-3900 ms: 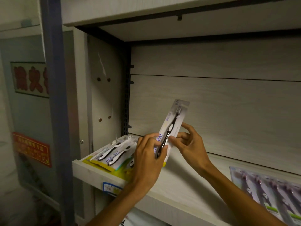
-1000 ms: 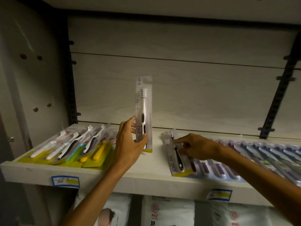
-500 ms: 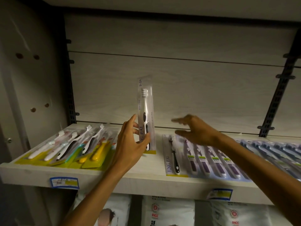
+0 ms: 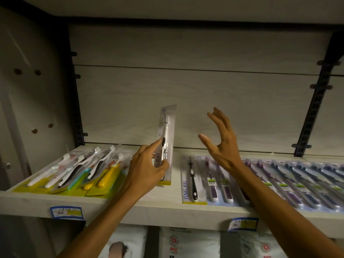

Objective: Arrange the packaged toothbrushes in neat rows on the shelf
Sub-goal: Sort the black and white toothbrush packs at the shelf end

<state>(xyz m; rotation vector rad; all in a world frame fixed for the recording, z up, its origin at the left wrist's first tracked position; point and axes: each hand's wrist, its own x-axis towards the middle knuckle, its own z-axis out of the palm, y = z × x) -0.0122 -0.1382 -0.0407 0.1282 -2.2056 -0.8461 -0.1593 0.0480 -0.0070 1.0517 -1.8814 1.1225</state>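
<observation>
My left hand pinches the lower half of a packaged toothbrush standing upright mid-shelf, while my right hand hovers open at its three o'clock; the pack looks light, thin and bendy, probably slippery, so I'd grip its card edges.

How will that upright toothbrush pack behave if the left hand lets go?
The upright toothbrush pack is tall and thin on a narrow bottom edge, so it would probably tip over. The left hand holds it with light fingers, so it is likely light and fairly stiff.
</observation>
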